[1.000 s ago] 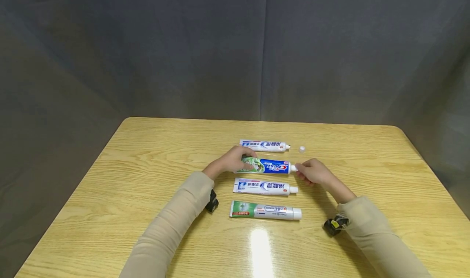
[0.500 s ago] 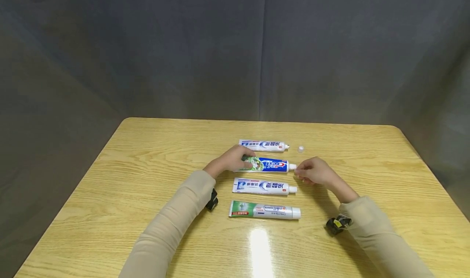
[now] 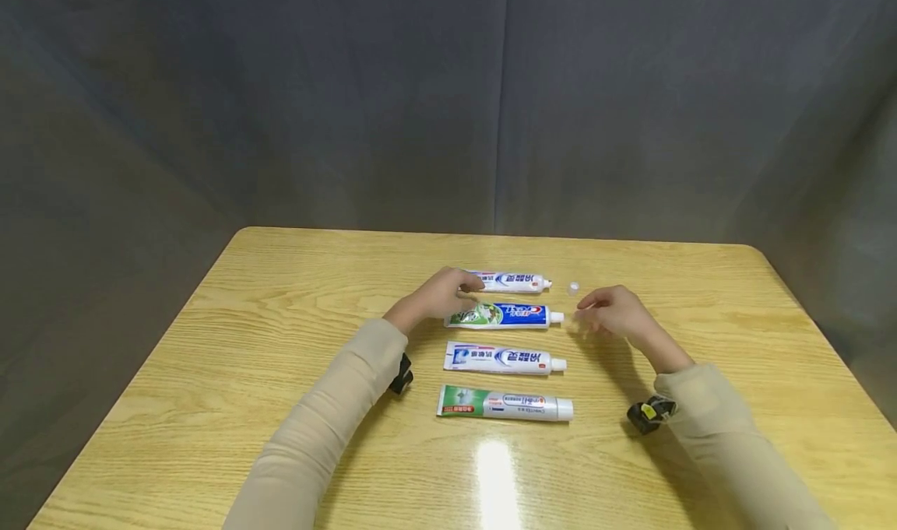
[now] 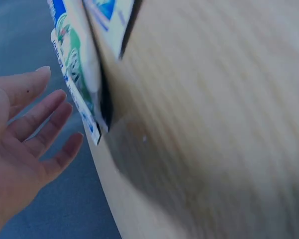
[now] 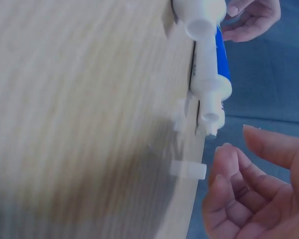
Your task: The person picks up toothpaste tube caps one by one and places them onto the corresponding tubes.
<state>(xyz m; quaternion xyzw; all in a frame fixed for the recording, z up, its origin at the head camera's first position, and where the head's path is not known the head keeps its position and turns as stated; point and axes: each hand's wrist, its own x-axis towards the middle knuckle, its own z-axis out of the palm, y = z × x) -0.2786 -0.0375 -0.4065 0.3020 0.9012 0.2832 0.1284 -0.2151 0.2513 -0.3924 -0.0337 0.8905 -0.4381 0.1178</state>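
A blue and green toothpaste tube (image 3: 525,315) lies flat with its white cap on, pointing right. Beyond it lies a white toothpaste tube (image 3: 515,282) whose nozzle is bare. A small white cap (image 3: 573,288) stands on the table just right of that nozzle; the right wrist view shows this cap (image 5: 189,170) too. My left hand (image 3: 443,293) hovers over the tail ends of these two tubes, fingers spread and holding nothing. To the right of the blue and green tube's cap, my right hand (image 3: 617,312) is raised with its fingers loosely bent, nothing between them.
Nearer to me lie another white toothpaste tube (image 3: 501,358), capped, and a green and silver toothpaste tube (image 3: 504,404), also capped. All the tubes lie roughly parallel on the wooden table (image 3: 280,296). A dark curtain (image 3: 364,110) hangs behind the table's far edge.
My left hand has let go of the blue and green toothpaste tube and shifted away from me towards the far tube. My right hand has left that tube's cap, moving right and slightly away.
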